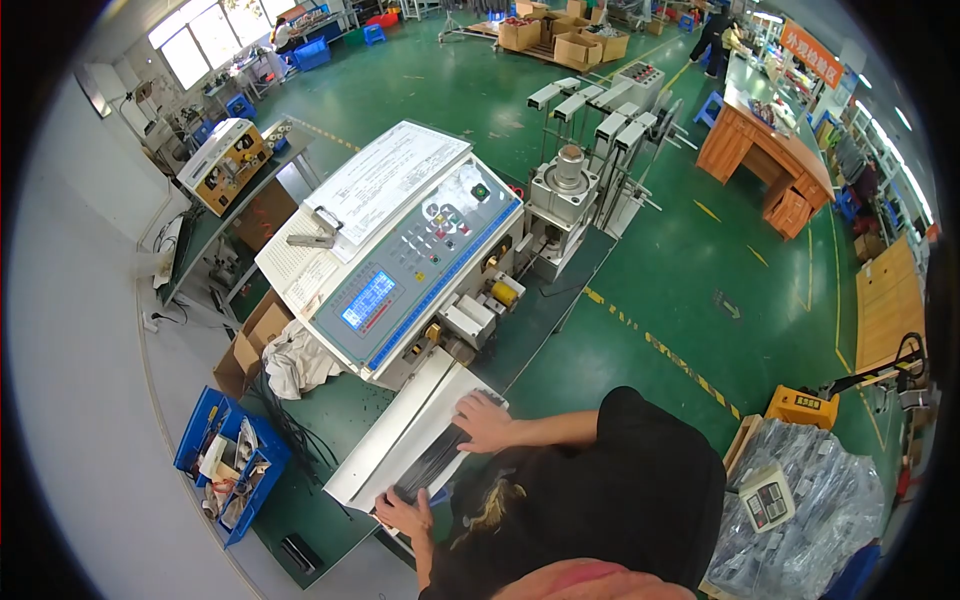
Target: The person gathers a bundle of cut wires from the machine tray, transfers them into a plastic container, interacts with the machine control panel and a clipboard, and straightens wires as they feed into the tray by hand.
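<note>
A bundle of thin black wires [432, 462] lies lengthwise in a long white metal trough [375, 445] in front of a wire-processing machine [400, 260]. At the trough's lower end, my left hand [404, 516] closes its thumb and fingers about the near end of the bundle. My right hand [484, 422] rests over the upper end of the same bundle, near the machine's outlet, its fingers curled onto the wires. The undersides of both hands are hidden. The machine's panel shows a lit blue display [368, 301], and a clipboard with papers [405, 175] lies on its top.
Left of the trough sit a blue bin of tools [228, 470], loose black cables [290, 425] and a white cloth [298, 360]. A wire feeder [570, 185] stands behind the machine. To the right are a wrapped pallet [815, 490] and a pallet jack [802, 408].
</note>
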### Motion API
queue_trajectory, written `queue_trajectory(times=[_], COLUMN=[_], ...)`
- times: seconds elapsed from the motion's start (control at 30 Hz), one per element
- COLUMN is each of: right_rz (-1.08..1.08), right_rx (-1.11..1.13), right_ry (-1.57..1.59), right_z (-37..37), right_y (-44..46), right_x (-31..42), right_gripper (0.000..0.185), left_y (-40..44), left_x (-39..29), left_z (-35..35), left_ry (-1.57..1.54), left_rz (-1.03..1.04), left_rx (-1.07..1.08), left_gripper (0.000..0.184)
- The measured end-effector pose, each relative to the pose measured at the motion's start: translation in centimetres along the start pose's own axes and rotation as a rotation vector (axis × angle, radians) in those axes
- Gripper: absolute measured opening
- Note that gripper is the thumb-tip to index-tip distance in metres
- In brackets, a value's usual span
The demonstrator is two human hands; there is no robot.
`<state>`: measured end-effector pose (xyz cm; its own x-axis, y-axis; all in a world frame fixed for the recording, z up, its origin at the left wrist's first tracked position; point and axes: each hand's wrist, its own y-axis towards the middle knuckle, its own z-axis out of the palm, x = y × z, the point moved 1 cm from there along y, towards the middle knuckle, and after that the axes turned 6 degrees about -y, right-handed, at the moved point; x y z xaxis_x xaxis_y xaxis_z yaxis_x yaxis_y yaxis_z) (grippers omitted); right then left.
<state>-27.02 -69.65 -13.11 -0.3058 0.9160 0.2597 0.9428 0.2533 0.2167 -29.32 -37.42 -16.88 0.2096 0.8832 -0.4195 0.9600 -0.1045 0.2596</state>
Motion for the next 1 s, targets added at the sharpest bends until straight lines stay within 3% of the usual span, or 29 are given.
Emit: queue_trajectory(times=[0.73, 1.0], right_rz=[-0.023, 0.033], right_rx=[0.026, 0.214], right_ry=[-0.02, 0.061], right_z=[0.6, 2.0], right_y=[-0.2, 0.7], right_x=[-0.2, 0.0], right_gripper=[0.067, 0.073], left_y=[-0.1, 0.2], left_x=[0.5, -0.4], left_z=[0.7, -1.6], left_ry=[-0.007, 0.038], left_rz=[-0.038, -0.118], left_rx=[0.004, 0.051], left_gripper=[0.079, 0.083])
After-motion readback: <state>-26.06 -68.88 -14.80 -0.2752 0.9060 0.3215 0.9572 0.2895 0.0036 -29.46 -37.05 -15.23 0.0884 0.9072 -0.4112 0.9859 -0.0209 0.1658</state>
